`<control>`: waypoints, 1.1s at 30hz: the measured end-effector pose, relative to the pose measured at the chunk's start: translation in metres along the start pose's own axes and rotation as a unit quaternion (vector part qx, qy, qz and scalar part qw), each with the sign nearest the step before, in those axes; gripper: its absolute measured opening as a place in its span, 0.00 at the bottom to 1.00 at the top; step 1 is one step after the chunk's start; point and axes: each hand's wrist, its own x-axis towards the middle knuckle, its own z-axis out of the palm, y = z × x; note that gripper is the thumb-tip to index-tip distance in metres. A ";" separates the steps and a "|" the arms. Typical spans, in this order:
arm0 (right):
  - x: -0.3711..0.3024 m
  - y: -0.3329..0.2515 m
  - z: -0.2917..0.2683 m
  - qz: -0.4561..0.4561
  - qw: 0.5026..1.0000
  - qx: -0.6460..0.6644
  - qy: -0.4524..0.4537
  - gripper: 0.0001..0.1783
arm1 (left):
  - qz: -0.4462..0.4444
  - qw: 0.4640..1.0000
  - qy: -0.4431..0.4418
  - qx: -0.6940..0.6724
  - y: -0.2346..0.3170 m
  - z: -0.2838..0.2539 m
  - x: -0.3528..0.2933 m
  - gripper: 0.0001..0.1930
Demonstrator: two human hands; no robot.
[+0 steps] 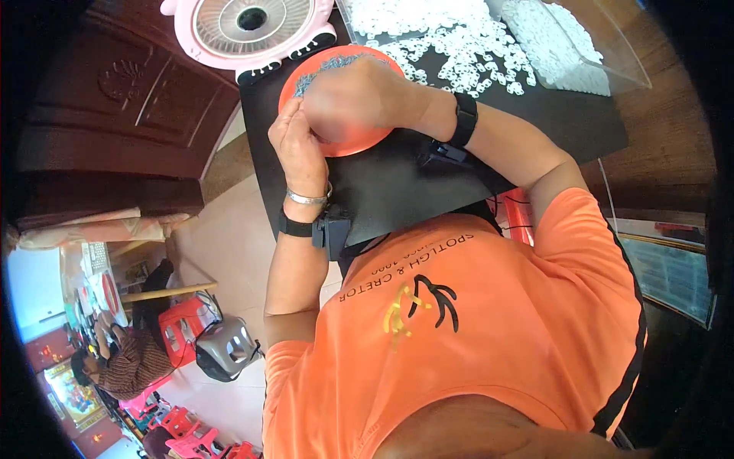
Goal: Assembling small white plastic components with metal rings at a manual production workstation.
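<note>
Both hands meet over an orange-red bowl [359, 143], which holds many small grey-blue pieces [340, 61]. At the bowl's left rim, my left hand [300, 145] is closed, its thumb and fingers pinched together; whatever lies between them is too small to make out. My right hand [355, 93] reaches across the bowl, curled, with its blurred fingers close against the left fingertips. Anything it holds is hidden. Just beyond the right hand, a heap of small white plastic pieces [489, 61] is spread over the black tabletop [382, 191].
A pink fan [252, 19] stands behind the bowl to the left. A clear plastic container [562, 50] of white pieces lies at the far right. On the left side are a red stool [183, 329], a grey chair-like object [227, 348] and another person [134, 363] at a table.
</note>
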 end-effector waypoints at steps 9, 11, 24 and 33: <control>-0.002 0.003 0.001 -0.090 0.987 -0.131 -0.001 0.06 | 0.014 1.000 -0.003 -0.004 -0.002 0.000 0.000 0.13; -0.002 0.002 0.004 0.036 0.998 0.049 0.002 0.08 | 0.020 1.000 0.001 0.000 -0.002 0.001 0.000 0.12; 0.001 -0.002 -0.008 0.122 0.982 0.145 -0.005 0.13 | 0.061 0.997 0.005 0.041 -0.005 0.005 0.004 0.11; 0.012 0.000 -0.036 0.025 0.992 -0.082 0.087 0.13 | 0.021 0.999 0.027 0.010 -0.001 0.004 0.001 0.10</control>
